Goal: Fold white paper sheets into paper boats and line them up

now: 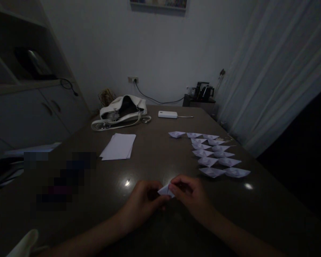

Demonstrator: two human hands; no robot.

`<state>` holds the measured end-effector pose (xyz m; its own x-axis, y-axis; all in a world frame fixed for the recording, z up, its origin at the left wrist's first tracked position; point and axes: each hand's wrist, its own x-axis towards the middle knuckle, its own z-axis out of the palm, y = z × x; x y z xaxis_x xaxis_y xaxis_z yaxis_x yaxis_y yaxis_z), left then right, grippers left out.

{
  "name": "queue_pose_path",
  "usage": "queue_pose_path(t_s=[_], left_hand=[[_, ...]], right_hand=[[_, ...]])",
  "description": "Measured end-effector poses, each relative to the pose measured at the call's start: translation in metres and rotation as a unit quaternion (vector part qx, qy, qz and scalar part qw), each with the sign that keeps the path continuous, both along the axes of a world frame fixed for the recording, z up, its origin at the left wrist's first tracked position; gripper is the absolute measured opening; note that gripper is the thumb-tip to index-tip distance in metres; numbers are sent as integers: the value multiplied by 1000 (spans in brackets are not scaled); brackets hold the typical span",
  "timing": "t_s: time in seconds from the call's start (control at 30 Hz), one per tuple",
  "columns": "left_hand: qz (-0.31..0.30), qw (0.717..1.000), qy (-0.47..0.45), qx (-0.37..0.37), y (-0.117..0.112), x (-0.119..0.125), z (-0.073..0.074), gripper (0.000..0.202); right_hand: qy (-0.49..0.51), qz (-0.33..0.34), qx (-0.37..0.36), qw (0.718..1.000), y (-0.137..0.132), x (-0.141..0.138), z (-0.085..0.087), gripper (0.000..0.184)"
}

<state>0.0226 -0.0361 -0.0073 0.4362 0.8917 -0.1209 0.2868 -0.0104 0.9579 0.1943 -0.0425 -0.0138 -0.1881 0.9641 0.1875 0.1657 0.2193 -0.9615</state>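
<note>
A small piece of folded white paper (164, 190) is held between my two hands just above the near part of the table. My left hand (147, 198) pinches its lower left side between thumb and fingers. On the other side, my right hand (188, 192) grips the upper right edge, thumb in front and fingers partly hidden behind. To the right stand several folded paper boats (212, 172) in rows, with a single paper boat (177, 134) at the far left of them. A stack of white paper sheets (119, 146) lies to the left.
A white handbag (123, 110) rests at the back left of the brown table (155, 150). Near the far edge lies a white power bank (167, 114) with a short cable. Beyond the table are a black kettle (207, 92) and a wall socket (133, 79). A curtain (273, 71) hangs at right.
</note>
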Motion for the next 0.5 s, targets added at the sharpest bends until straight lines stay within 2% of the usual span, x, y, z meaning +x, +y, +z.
queue_pose_path(t_s=[0.13,0.27,0.37,0.5], left_hand=[[-18,999,24,19,-4,1,-2,17],[-36,998,35,30,-6,3,-1,17],[-39,997,47,54,-5,2,1,17],[-2,996,60,70,-2,-1,-1,19]], right_hand=[[-59,22,34,997,-3,1,5,12],[-40,3,39,998,-2,1,6,20],[-7,16,1,1000,2,2,3,20],[2,20,-46,999,6,5,-1,15]])
